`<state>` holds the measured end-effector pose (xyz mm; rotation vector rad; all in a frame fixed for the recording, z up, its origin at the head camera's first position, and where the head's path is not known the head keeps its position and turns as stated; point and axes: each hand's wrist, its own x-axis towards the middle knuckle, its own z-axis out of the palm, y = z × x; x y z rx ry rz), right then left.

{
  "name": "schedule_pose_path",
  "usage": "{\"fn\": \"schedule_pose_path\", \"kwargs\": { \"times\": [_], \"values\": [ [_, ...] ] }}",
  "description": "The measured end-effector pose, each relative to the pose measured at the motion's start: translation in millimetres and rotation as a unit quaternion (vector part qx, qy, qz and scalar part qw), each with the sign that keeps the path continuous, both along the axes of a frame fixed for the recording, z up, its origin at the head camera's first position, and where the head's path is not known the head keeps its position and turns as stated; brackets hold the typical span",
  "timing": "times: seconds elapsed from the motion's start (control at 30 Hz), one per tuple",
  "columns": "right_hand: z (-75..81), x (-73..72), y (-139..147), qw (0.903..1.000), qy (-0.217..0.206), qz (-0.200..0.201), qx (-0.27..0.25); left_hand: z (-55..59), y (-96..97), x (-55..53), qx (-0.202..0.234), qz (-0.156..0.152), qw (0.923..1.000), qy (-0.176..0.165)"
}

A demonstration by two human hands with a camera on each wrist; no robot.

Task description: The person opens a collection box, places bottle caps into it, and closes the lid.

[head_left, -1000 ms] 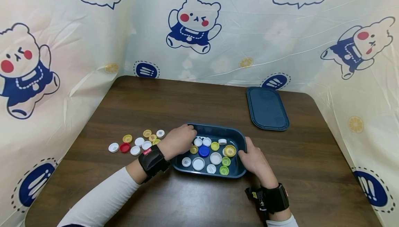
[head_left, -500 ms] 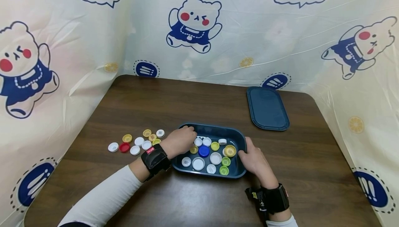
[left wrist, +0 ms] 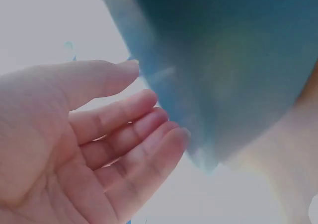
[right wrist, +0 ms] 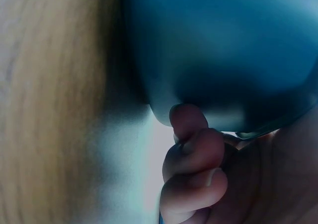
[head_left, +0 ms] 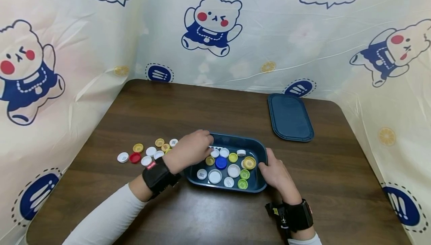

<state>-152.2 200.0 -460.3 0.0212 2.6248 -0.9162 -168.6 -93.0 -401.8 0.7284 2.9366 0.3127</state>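
Observation:
A dark blue plastic box (head_left: 222, 189) rests on the table, with several white, yellow and green bottle caps and one blue cap (head_left: 220, 163) lying inside. Over its left end is my left hand (head_left: 190, 149). In the left wrist view, that hand's fingers (left wrist: 131, 137) are loosely extended with nothing between them, and their tips are right at the box's rim. My right hand (head_left: 277, 170) grips the box's right end, thumb at the rim. The right wrist view shows its fingers (right wrist: 194, 149) curled against the outside of the box wall.
Left of the box, several more caps lie loose on the table (head_left: 208, 219): white ones, yellow ones and a red cap (head_left: 135, 158). A flat blue lid (head_left: 291, 118) lies at the back right. Printed fabric (head_left: 256, 20) hangs around the table's sides and back.
My left hand has lifted slightly and shifted a little left over the box's left end. The right hand keeps its hold, and the box and caps stay where they were.

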Motion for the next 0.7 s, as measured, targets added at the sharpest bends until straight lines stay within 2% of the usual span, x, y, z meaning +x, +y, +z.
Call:
{"fn": "schedule_pose_path", "kwargs": {
  "times": [0.07,0.17,0.3,0.4,0.57,0.7],
  "values": [
    [0.0,-0.2,0,1.0,0.001,0.0,0.001,10.5,-11.1,-0.8,0.028,0.012,0.9993,0.022],
    [0.0,-0.5,1,1.0,0.004,-0.002,0.003,23.1,-32.2,-4.5,0.043,0.044,0.9972,0.042],
    [0.6,-0.7,0,1.0,0.004,-0.003,0.005,27.5,-61.6,-10.1,0.034,0.087,0.9954,0.022],
    [0.2,-0.5,0,1.0,0.003,-0.003,0.004,20.6,-78.2,-12.5,0.023,0.104,0.9943,-0.008],
    [-0.6,0.5,1,1.0,0.005,-0.002,0.003,-4.2,-93.5,-15.2,0.015,0.11,0.9921,-0.059],
    [-0.2,1.6,0,1.0,0.007,0.001,-0.002,-22.5,-98.7,-17.0,0.013,0.11,0.9903,-0.083]
  ]
}}
